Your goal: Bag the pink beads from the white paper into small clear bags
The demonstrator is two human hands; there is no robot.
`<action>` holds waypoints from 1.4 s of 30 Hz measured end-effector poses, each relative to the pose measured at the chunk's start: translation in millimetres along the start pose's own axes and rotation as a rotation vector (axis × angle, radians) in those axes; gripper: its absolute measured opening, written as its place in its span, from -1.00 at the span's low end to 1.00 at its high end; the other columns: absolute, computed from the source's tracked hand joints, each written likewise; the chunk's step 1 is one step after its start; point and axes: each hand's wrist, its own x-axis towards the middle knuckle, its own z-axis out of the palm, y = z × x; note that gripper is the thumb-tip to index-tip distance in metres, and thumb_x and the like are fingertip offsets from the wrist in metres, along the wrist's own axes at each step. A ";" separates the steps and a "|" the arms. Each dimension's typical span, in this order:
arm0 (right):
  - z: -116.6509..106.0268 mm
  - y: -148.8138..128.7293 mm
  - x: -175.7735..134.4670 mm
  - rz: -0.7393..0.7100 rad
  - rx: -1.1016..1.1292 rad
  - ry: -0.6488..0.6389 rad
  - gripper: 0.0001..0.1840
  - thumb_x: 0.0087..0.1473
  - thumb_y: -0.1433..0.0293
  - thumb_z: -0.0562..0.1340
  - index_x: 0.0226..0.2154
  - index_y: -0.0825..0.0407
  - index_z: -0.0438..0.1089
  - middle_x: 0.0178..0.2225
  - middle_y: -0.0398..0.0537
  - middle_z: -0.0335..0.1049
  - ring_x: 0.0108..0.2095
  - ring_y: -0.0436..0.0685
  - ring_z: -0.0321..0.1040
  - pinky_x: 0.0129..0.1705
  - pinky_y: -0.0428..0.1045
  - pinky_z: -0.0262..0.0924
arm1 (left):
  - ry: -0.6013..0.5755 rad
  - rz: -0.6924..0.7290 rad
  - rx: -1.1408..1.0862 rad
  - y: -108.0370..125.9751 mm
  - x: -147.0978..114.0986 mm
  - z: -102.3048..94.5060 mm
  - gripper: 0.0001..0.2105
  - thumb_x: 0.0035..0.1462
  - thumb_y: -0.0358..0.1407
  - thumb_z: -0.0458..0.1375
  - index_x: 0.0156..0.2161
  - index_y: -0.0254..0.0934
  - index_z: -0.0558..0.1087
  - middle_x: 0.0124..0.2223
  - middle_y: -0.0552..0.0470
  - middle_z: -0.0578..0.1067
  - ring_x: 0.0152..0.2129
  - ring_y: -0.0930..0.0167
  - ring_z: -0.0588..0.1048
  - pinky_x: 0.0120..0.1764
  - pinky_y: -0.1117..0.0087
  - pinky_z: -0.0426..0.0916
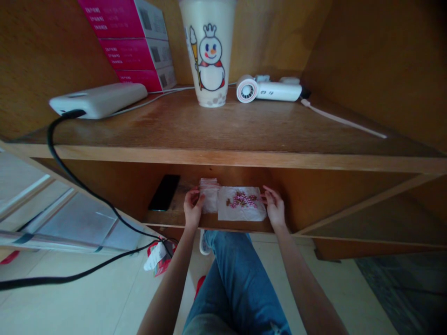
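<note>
Pink beads [243, 199] lay loose across a white sheet [226, 214] on the lower shelf [178, 207], none visible in the clear bags [210, 196] alongside; left hand [193, 208] by the bags, right hand [275, 209] by the sheet, whether either pinched anything could not be told.

Can't tell from here if L hand [193, 202] pinches the clear bag [209, 197] or just rests at its side. Same w/ R hand [275, 207] & the white sheet [226, 211]: fingertips too blurry. Pink bits [241, 199] too small to count or ID. Cup [211, 60] is cut off up top, ditto the pink boxes [129, 52], w/ their print too fuzzy to read. Black cord [70, 280] runs out of view on L side. Jeans [240, 279] & both forearms [167, 293] cut off at bottom. White shoe [204, 244] mostly hidden b/c a leg's in front.
</note>
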 end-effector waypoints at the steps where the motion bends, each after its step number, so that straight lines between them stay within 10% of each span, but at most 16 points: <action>1: -0.1 -0.8 -0.3 0.021 0.014 0.005 -0.53 0.02 0.10 0.10 -0.13 0.06 0.36 -0.16 0.09 0.36 -0.37 0.07 0.37 -0.41 0.03 0.34 | 0.000 -0.002 0.003 0.2 0.0 0.0 -0.83 -0.04 -0.28 0.14 -0.29 -0.26 0.33 -0.17 -0.03 0.40 -0.24 0.40 0.41 -0.16 0.38 0.31; 42: -3.7 1.2 -0.5 0.081 0.174 0.136 -0.65 -0.06 0.14 0.17 -0.30 0.03 0.40 -0.42 -0.13 0.37 -0.58 -0.06 0.23 -0.52 -0.10 0.16 | 0.035 -0.021 -0.040 -6.6 -0.2 -1.2 -0.82 -0.06 -0.32 0.15 -0.28 -0.27 0.35 -0.28 0.03 0.40 -0.33 0.45 0.40 -0.23 0.44 0.27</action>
